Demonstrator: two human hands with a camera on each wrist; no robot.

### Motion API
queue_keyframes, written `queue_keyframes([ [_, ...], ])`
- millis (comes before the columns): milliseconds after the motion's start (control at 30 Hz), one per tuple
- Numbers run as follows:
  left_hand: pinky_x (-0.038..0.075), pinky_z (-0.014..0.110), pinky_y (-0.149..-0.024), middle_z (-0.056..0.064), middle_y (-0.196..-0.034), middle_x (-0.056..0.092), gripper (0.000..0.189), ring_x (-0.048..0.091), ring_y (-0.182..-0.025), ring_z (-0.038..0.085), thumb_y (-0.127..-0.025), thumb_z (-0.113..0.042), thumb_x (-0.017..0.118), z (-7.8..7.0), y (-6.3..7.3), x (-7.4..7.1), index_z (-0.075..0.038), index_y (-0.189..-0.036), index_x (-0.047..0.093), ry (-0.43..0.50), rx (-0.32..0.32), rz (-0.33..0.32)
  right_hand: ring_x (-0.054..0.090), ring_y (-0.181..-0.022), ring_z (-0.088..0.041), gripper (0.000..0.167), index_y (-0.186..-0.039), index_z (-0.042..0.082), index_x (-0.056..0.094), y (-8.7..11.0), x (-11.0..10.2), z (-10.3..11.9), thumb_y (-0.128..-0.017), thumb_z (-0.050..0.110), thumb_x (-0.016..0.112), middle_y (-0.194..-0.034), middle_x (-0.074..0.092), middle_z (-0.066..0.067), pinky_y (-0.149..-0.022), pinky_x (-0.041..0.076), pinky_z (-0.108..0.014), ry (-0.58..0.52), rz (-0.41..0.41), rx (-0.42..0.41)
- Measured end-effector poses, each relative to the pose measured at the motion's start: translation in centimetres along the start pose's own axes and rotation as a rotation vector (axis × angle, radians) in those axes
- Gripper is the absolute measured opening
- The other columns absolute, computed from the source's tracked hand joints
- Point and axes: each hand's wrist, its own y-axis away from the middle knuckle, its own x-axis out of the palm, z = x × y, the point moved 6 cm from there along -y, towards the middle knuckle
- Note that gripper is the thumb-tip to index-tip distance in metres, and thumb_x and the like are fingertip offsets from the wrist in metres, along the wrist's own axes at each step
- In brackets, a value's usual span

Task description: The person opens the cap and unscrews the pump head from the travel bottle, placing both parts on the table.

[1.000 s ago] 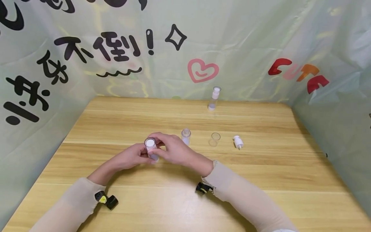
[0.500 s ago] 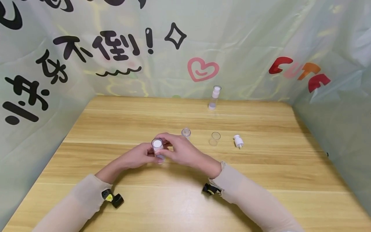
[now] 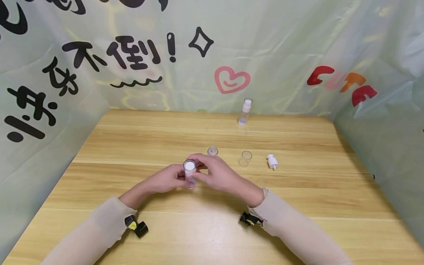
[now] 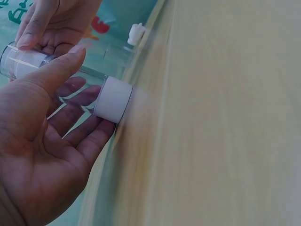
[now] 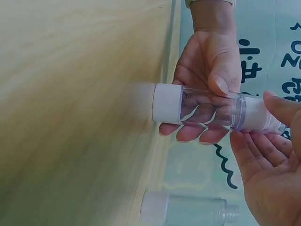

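A clear pump bottle (image 3: 190,168) with a white base and a white pump under a clear cap stands upright between both hands at mid-table. My left hand (image 3: 169,179) grips its clear body; in the left wrist view, the thumb lies across the bottle and the white base (image 4: 113,100) sticks out below the fingers. Higher up, my right hand (image 3: 219,173) pinches the capped top (image 5: 256,113), thumb on one side and fingers on the other. Whether the base touches the table cannot be told. Behind the right hand, an open bottle (image 3: 212,151) is partly hidden.
A clear cap (image 3: 245,159) stands right of the hands, and beyond it lies a white pump head (image 3: 272,162). Another capped pump bottle (image 3: 244,112) stands at the table's back edge. Printed cloth (image 3: 278,44) encloses the wooden table (image 3: 205,232) at back and sides.
Both hands have shifted to the right together with the pump bottle, keeping their hold. The right hand now covers more of the open bottle behind it. The other pieces stayed put.
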Motion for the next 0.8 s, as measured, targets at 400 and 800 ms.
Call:
queue_keyframes([
  [400, 0.053, 0.032, -0.080, 0.000, -0.103, 0.070, 0.027, 0.063, -0.090, 0.018, -0.088, -0.025, 0.075, -0.2, -1.0, 1.3, -0.012, -0.110, 0.067, -0.024, -0.011, 0.002, 0.063, -0.099, -0.010, 0.034, -0.119, 0.008, 0.061, 1.3, -0.9, -0.6, -0.089, 0.017, 0.073, -0.107, 0.066, 0.001, -0.090, 0.052, -0.028, -0.060, 0.004, 0.006],
  [800, 0.052, 0.031, -0.078, -0.004, -0.096, 0.069, 0.025, 0.061, -0.087, 0.015, -0.087, -0.025, 0.077, -1.2, -1.9, 2.4, -0.013, -0.107, 0.068, -0.027, -0.013, 0.011, 0.063, -0.104, -0.013, 0.032, -0.118, 0.009, 0.062, 2.6, -1.8, -1.2, -0.089, 0.017, 0.073, -0.110, 0.065, 0.001, -0.093, 0.051, -0.028, -0.107, 0.027, 0.042],
])
